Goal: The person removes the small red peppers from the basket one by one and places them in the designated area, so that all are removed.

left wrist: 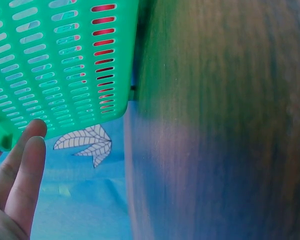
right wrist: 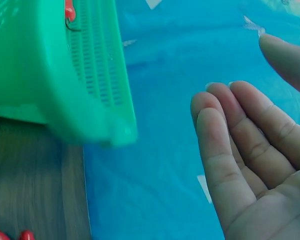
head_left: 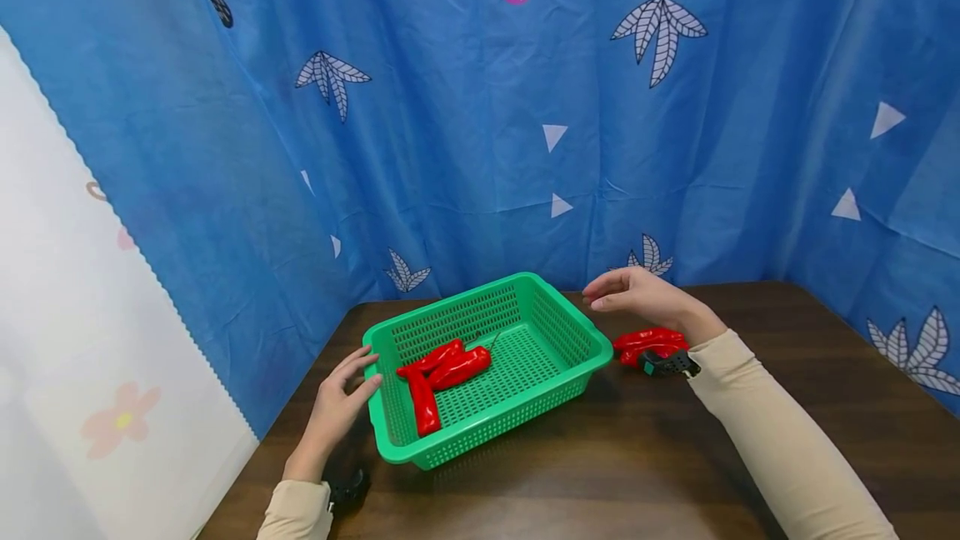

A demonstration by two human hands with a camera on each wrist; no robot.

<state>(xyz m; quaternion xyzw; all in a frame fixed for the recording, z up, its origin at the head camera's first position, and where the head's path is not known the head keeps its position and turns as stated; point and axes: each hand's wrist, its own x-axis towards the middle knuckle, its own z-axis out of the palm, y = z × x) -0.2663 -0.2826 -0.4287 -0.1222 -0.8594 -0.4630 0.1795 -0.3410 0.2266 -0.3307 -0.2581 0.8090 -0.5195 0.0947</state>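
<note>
A green plastic basket (head_left: 495, 432) with slotted walls stands at an angle on the dark table. Three long red peppers (head_left: 461, 367) lie inside it, toward its left end. My left hand (head_left: 337, 407) is at the basket's left rim, fingertips and thumb right at the edge; in the left wrist view its fingers (left wrist: 27, 170) stretch out beside the slotted wall. Past the right end of the basket, my right hand (head_left: 637, 290) hovers in the air, and its palm (right wrist: 270, 210) holds nothing. More red peppers (head_left: 648, 340) lie on the table below the right wrist, partly hidden by its strap.
The brown wooden table (head_left: 585, 473) reaches back to a blue patterned curtain (head_left: 480, 148) right behind the basket. At the left hangs a white flowered cloth (head_left: 90, 340). Black straps (head_left: 671, 363) circle the wrists.
</note>
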